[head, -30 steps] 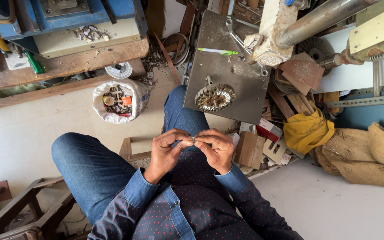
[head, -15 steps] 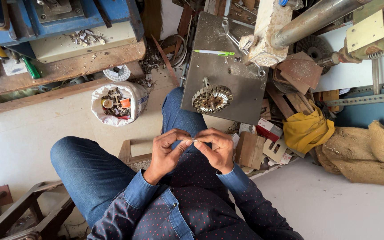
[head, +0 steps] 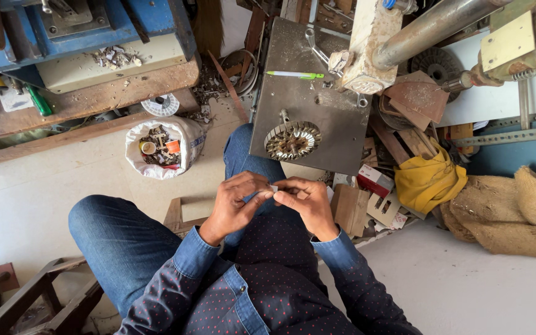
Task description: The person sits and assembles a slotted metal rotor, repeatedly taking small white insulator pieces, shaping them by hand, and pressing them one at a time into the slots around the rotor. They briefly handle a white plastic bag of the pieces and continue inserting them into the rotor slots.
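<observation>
I sit on a low seat, legs in blue jeans. My left hand (head: 238, 200) and my right hand (head: 305, 201) meet in front of my lap, fingertips pinched together on a small pale piece (head: 273, 188) held between them. Too small to tell what the piece is. Just beyond my hands lies a grey metal plate (head: 336, 118) with a round toothed metal part (head: 292, 139) on its near end and a green and white pen (head: 295, 74) near its far end.
A white sack (head: 187, 142) of small scrap parts stands on the floor to the left. Blue machine (head: 88, 31) on a wooden plank at top left. Metal pipe (head: 432, 25), yellow cloth (head: 428, 180), burlap sack (head: 516, 214) and wooden blocks (head: 350, 208) crowd the right.
Both hands stay together on the small piece with only slight finger shifts. The view has drifted a little; nothing else moved.
</observation>
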A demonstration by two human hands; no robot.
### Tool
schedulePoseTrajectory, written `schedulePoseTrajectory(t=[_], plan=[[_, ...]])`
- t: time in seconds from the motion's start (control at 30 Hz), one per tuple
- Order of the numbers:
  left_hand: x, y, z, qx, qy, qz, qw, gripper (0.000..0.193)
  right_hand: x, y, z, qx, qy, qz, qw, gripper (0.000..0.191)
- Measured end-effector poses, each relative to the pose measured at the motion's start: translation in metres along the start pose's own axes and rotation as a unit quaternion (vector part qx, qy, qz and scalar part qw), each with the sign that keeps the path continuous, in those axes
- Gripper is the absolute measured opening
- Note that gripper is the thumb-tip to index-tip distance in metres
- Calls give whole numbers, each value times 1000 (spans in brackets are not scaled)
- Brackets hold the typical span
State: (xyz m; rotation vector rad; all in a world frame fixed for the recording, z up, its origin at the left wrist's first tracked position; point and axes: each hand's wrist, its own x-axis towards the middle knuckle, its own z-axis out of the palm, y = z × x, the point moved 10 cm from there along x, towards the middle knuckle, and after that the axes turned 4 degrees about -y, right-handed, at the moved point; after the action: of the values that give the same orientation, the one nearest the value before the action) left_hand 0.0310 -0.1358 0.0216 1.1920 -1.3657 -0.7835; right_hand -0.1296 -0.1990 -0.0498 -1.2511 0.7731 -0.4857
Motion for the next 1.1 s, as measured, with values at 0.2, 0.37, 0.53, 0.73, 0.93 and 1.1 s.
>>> schedulePoseTrajectory(t=[0.2,0.37,0.53,0.73,0.93,1.1], plan=[[16,-3,-1,17,11,32,999,32,4,6,-26,15,82,-10,996,24],[53,-40,-8,72,61,-100,991,41,9,-20,-51,-61,187,-123,973,23],[83,-54,-4,91,38,-104,990,37,23,-45,-53,-99,250,-217,938,21],[85,-58,7,98,33,-96,990,27,24,-75,-38,-250,301,-300,870,20],[85,-52,15,115,34,-91,989,26,22,-80,-38,-249,355,-298,850,19],[84,-42,18,134,46,-54,988,26,13,-88,-27,-304,393,-315,809,19]])
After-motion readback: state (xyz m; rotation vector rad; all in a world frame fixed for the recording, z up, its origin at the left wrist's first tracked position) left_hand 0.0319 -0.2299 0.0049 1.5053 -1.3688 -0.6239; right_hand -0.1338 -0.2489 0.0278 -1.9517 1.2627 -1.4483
